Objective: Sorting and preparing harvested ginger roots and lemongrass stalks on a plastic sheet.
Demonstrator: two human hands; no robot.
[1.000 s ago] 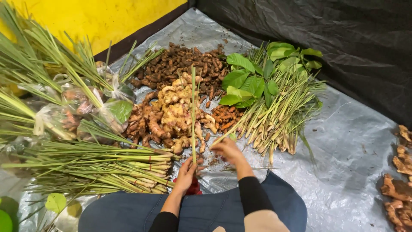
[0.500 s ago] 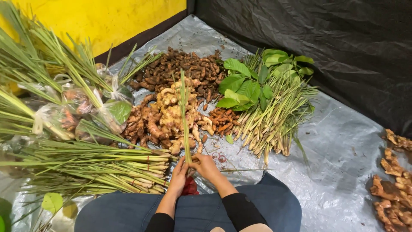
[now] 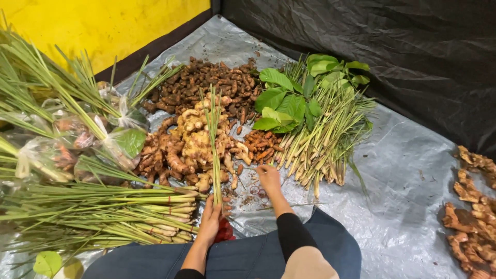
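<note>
— Left hand (image 3: 209, 223) status?
— Closed around lemongrass stalks (image 3: 213, 139), held upright over ginger pile (image 3: 191, 147).
— Right hand (image 3: 269, 177)?
— Fingers curled down, touching silver tarp (image 3: 403, 170) beside small orange roots (image 3: 261, 146).

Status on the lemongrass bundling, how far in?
Done: tied lemongrass bundles lie at the left, with several filled clear bags behind them. In hand: the left hand has a closed grip on a few upright lemongrass stalks; the right hand reaches to the tarp near small orange roots. Left: a large loose lemongrass pile and heaps of ginger-like roots look unsorted.
</note>
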